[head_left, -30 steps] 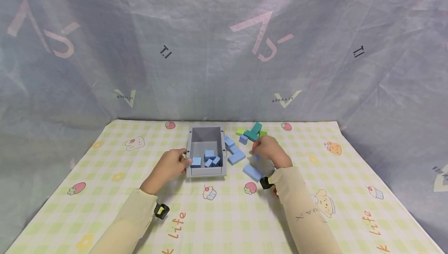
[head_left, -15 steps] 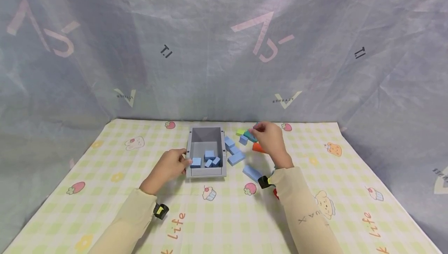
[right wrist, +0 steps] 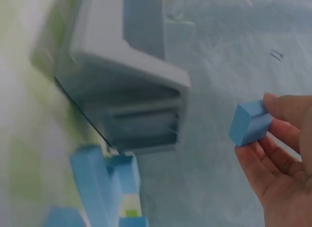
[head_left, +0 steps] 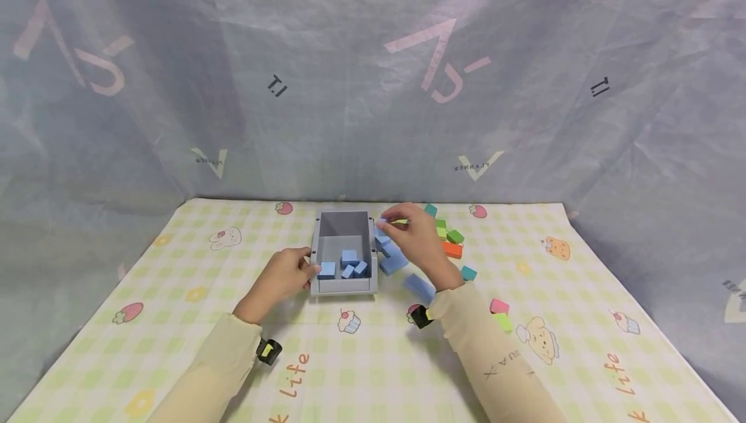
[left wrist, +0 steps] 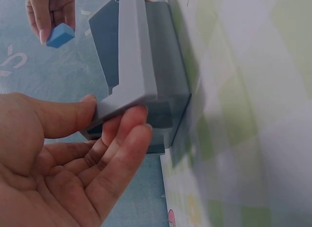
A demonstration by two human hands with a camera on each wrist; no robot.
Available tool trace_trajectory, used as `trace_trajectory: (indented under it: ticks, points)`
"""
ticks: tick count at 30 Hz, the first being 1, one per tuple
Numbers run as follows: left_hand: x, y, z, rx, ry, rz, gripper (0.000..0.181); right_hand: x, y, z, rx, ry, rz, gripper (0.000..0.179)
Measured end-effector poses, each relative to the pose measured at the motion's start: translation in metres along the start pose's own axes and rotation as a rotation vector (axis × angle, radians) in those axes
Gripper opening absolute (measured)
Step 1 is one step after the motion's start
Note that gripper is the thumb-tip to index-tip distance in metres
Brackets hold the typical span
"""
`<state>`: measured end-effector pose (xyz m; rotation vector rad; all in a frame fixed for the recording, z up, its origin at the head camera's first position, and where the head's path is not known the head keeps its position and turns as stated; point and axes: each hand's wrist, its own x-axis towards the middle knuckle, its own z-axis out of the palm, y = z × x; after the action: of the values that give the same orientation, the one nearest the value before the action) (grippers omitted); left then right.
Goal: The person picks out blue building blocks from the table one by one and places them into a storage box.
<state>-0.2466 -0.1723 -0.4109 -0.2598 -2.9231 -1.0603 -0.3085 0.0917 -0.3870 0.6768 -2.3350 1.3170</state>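
A grey plastic bin (head_left: 344,286) stands on the tablecloth, with several light-blue blocks (head_left: 327,270) near its front end. My left hand (head_left: 284,275) pinches the bin's left rim, thumb on top and fingers beneath the edge in the left wrist view. Between the thumb and fingers of my right hand (head_left: 418,240) is a small blue block (right wrist: 251,123). That hand hovers just right of the bin's right wall, above several blue blocks (head_left: 394,263) lying beside it.
Right of the bin lie another blue block (head_left: 419,287), an orange block (head_left: 451,250), green blocks (head_left: 455,236) and a teal block (head_left: 469,273). Closer to the front are a pink block (head_left: 498,306) and a lime block (head_left: 503,322). A grey curtain (head_left: 350,86) hangs behind the table.
My right hand went back over the pile, then moved left to the bin's side, now carrying a blue block. A teal block by the pile is now hidden. My left hand has stayed put.
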Motion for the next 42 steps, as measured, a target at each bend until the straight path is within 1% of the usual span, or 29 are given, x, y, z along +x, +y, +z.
trace_trajectory:
  ticks: [4, 8, 12, 15, 22, 26, 30, 36, 42]
  points:
    - [0.000, 0.000, -0.001, -0.003, 0.000, 0.004, 0.050, -0.002, -0.004, 0.011, 0.040, -0.067, -0.053, 0.012]
    - [0.001, 0.001, -0.004, -0.004, 0.008, 0.017, 0.049, -0.003, -0.006, 0.019, 0.068, -0.116, -0.078, 0.011]
    - [0.000, 0.001, -0.004, 0.002, 0.000, 0.014, 0.051, -0.005, -0.005, 0.026, 0.041, -0.181, -0.086, 0.011]
    - [0.000, 0.001, -0.004, 0.004, -0.003, 0.004, 0.053, -0.008, -0.005, 0.029, -0.008, -0.214, -0.109, 0.012]
    - [0.000, 0.002, -0.003, 0.012, -0.002, 0.001, 0.053, -0.011, -0.005, 0.033, -0.078, -0.216, -0.132, 0.011]
    - [-0.001, 0.003, -0.002, 0.011, -0.003, -0.009, 0.054, -0.013, -0.006, 0.035, -0.115, -0.230, -0.148, 0.010]
    - [0.000, 0.003, -0.001, 0.014, -0.005, -0.015, 0.053, -0.015, -0.006, 0.037, -0.123, -0.246, -0.155, 0.012]
    - [-0.001, 0.004, 0.000, 0.012, -0.008, -0.026, 0.054, -0.015, -0.004, 0.037, -0.105, -0.274, -0.118, 0.019]
    - [-0.001, 0.003, 0.000, 0.002, -0.004, -0.024, 0.054, -0.015, -0.005, 0.036, -0.117, -0.294, -0.112, 0.020]
